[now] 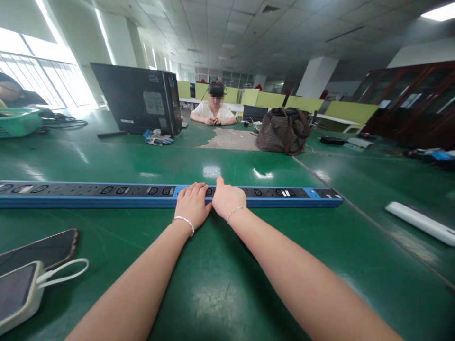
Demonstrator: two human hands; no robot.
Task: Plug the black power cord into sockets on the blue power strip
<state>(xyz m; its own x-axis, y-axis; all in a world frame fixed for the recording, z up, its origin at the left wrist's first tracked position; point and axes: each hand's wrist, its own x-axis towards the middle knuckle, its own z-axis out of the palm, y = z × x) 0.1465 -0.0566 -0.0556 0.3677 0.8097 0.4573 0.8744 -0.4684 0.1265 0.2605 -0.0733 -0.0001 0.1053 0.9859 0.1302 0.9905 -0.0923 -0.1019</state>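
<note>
A long blue power strip [85, 202] with a black face and rows of sockets lies across the green table, running out of view at the left. My left hand [192, 201] rests on it, fingers stretched forward and close together over a blue section. Right beside it, my right hand [227, 198] is closed over the strip's sockets, thumb raised and pointing away from me. The curled fingers hide whatever may be in them. White labels mark the strip to the right of this hand.
Two phones [42, 251], one with a white cable, lie front left. A white bar-shaped object [419, 222] is at right. Farther back stand a black computer case [142, 99], gloves [158, 138], a brown bag [283, 130] and a green basket [19, 122]. A person [213, 111] sits opposite.
</note>
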